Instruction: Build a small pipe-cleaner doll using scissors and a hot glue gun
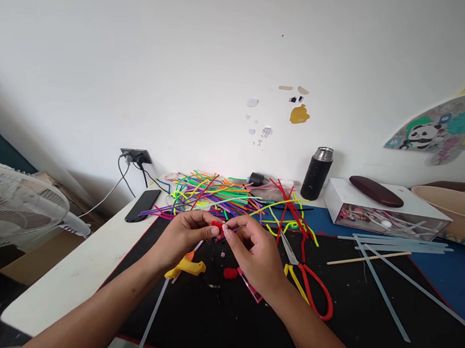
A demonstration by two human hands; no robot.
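Note:
Both my hands meet above the black mat (365,318), pinching a small red pipe-cleaner piece (217,226) between their fingertips. My left hand (183,234) grips it from the left, fingers curled. My right hand (253,249) grips it from the right, thumb and forefinger pressed together. Below the hands lie a yellow glue gun (186,268), another small red piece (230,273) and a pink flat strip (249,288). Red-handled scissors (308,283) lie just right of my right wrist.
A heap of coloured pipe cleaners (223,197) lies behind the hands. A phone (143,205), a black flask (316,173), a white box (388,210), clear glue sticks (393,247) and a wooden stick (369,257) sit around. A fan (17,208) stands left.

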